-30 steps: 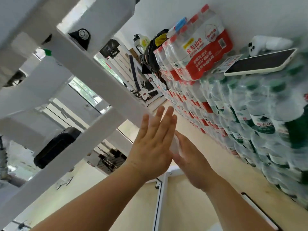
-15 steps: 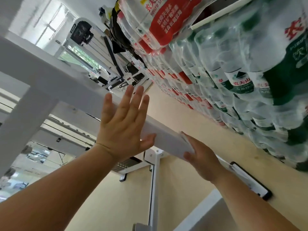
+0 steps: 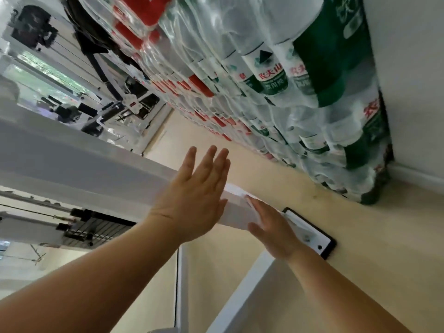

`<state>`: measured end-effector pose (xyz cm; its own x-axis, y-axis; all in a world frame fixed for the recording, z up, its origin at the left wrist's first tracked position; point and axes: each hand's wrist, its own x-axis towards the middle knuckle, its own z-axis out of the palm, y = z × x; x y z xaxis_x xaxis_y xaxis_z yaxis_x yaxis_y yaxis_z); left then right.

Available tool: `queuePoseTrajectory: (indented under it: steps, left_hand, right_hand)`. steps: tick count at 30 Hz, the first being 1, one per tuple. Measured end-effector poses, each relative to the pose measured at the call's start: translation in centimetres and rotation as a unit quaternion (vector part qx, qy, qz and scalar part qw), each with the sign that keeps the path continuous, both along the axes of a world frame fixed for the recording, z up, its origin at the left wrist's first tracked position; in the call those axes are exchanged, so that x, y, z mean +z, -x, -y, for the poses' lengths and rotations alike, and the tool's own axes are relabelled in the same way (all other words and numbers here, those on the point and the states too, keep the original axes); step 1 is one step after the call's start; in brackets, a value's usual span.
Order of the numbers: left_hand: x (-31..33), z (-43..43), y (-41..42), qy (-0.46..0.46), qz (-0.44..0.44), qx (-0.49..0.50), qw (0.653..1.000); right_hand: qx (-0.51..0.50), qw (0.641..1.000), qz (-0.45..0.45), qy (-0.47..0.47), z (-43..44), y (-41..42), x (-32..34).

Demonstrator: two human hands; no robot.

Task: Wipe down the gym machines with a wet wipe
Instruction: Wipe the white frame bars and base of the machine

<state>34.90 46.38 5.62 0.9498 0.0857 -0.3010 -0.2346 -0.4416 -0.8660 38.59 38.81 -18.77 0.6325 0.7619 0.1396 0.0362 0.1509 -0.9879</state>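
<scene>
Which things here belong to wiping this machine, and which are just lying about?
Job: white machine beam, left hand, right hand, both flat against it; wipe not clearly visible.
Lying about: phone on the floor, packs of bottled water along the wall.

Two hands at the end of a machine beam, bottle packs along the wall on the right.
The left hand (image 3: pixel 192 200) lies flat against the near face of the white square-section metal beam (image 3: pixel 84 164), which runs in from the left; the right hand (image 3: pixel 274 227) lies flat on its right end. Just behind the right hand, a black-framed flat phone (image 3: pixel 312 234) lies on the beige smooth floor (image 3: pixel 360 260) (partly hidden by the hand). Further right, shrink-wrapped packs of plastic water bottles (image 3: pixel 288 92) are stacked against the white plaster wall (image 3: pixel 408 92). The black metal weight stack (image 3: pixel 96 229) sits behind the beam, at left.
</scene>
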Motion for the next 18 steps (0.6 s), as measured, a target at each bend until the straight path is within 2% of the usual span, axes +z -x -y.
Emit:
queuePoseTrajectory:
  steps: [4,9,11,14,16,18]
  left_hand:
    - [-0.4,-0.5,0.0,-0.005,0.011,-0.002,1.000]
    - [0.0,-0.1,-0.2,-0.042,0.007,0.016,0.999]
    - [-0.1,0.0,-0.2,-0.052,0.002,0.025,0.998]
    - [-0.2,-0.4,-0.1,-0.053,0.001,0.009,0.999]
    - [-0.3,-0.4,-0.1,-0.060,-0.013,0.005,0.998]
    - [-0.2,-0.4,-0.1,-0.068,-0.026,0.009,0.997]
  right_hand:
    - [0.000,0.998,-0.057,0.028,-0.9,-0.6,-5.5]
    - [0.009,0.999,-0.004,-0.030,-2.3,0.2,-4.1]
    - [-0.008,0.997,-0.078,-0.002,-1.6,-0.7,-7.1]
    - [-0.030,0.969,-0.217,0.112,0.0,-1.6,-11.7]
    - [-0.026,0.960,-0.234,0.152,0.1,-1.9,-12.9]
    - [-0.020,0.965,-0.220,0.143,-0.4,-2.0,-12.3]
